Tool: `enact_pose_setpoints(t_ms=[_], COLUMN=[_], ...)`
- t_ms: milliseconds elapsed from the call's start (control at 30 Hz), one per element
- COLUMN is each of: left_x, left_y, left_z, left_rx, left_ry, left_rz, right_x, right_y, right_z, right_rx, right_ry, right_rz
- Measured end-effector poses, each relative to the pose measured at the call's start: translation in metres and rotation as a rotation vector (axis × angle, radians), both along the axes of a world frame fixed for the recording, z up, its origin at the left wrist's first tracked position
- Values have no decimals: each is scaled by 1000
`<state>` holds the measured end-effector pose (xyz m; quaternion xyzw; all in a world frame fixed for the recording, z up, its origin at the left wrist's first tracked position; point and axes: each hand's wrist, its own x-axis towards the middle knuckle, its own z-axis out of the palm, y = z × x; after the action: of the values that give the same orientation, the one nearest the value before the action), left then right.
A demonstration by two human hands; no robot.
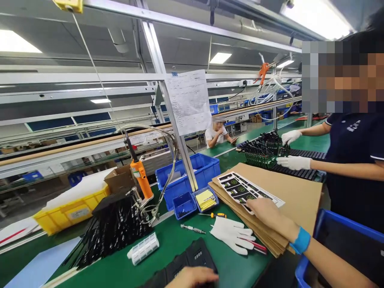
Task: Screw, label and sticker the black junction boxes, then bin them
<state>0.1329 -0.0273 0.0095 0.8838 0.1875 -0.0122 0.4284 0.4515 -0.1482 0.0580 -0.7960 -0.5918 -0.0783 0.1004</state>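
Observation:
My right hand [268, 214], with a blue band on the wrist, is at the near edge of a sheet of black labels [237, 186] with green marks. Its fingers are bent and closed on the sheet's edge; the fingertips are partly hidden. Under the sheet lies a stack of brown cardboard [288, 192]. At the bottom, my left hand [195, 277] rests with fingers stretched out over a black housing [193, 256] with small digit displays. Close to the housing are a white glove [232, 235], a red pen-like tool [255, 245] and a white roll of labels [144, 249].
An orange power screwdriver [141, 180] stands by a pile of black cabled parts [114, 224]. Blue bins [195, 172], a small screwdriver [214, 215] and a metal bit driver [193, 229] are on the green bench. A gloved co-worker [354, 160] handles circuit boards [261, 154] at right.

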Motion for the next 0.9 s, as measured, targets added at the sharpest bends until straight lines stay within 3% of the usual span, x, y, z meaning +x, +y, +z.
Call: enact_pose_setpoints(t_ms=[100,167,233,300,367,467,633,900], left_x=[20,32,37,30,13,-22,-72,-106], left_y=[-14,-22,-25,-26,-27,-30,-35,-29], left_z=[5,8,10,9,7,6,9,13], left_rx=[-486,-796,-934,-935,-906,-902,-881,-647], left_ry=[-203,-362,-474,-541,-570,-573,-560,-519], left_rz=[205,390,489,580,663,736,795,790], right_x=[-40,-80,-122,-157,-179,-193,-214,-259], right_y=[0,-3,-8,-14,-15,-4,22,31], right_z=[5,-1,-13,-25,-33,-39,-42,-32], right_rx=[81,170,328,441,428,390,399,492], right_ry=[-41,-93,-155,-126,11,187,229,249], right_rz=[81,276,547,758,866,891,939,1134])
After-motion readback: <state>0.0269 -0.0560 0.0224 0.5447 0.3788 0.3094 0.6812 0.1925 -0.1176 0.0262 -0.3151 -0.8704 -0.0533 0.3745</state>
